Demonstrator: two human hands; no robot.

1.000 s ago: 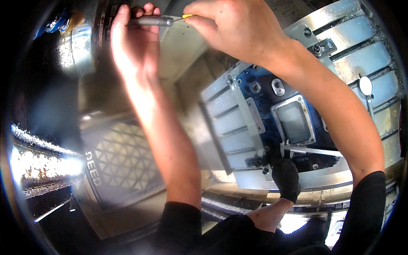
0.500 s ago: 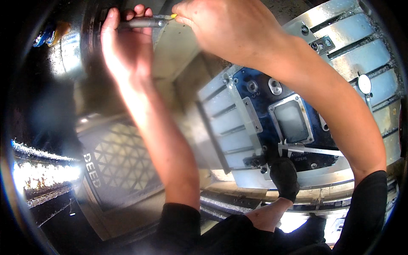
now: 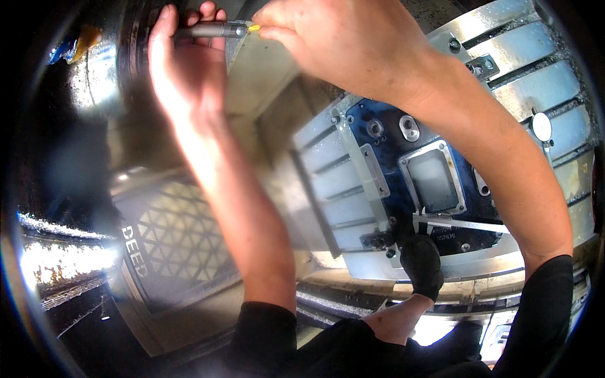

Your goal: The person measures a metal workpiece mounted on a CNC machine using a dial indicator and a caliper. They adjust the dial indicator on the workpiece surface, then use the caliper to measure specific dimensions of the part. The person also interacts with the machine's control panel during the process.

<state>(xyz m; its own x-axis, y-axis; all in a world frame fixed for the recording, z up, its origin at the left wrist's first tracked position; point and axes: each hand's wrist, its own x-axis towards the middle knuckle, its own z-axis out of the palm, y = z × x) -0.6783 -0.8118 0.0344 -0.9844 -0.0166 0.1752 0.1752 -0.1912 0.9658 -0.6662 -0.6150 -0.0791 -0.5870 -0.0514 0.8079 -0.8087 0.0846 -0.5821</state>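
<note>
Machine interior surrounds both hands: left hand (image 3: 189,69) grasps a grey rod (image 3: 208,29), right hand (image 3: 343,44) pinches its yellow tip (image 3: 254,28) (small, likely to slip out).

Dim, shadowed left side with harsh glare low left (fisheye rim dark, edges bent), forearms slightly motion-blurred.

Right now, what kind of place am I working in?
Most likely a machine shop, inside a milling machine. There is a slotted metal table, a blue machined casting clamped on it, and a caliper held by a gloved hand.
</note>
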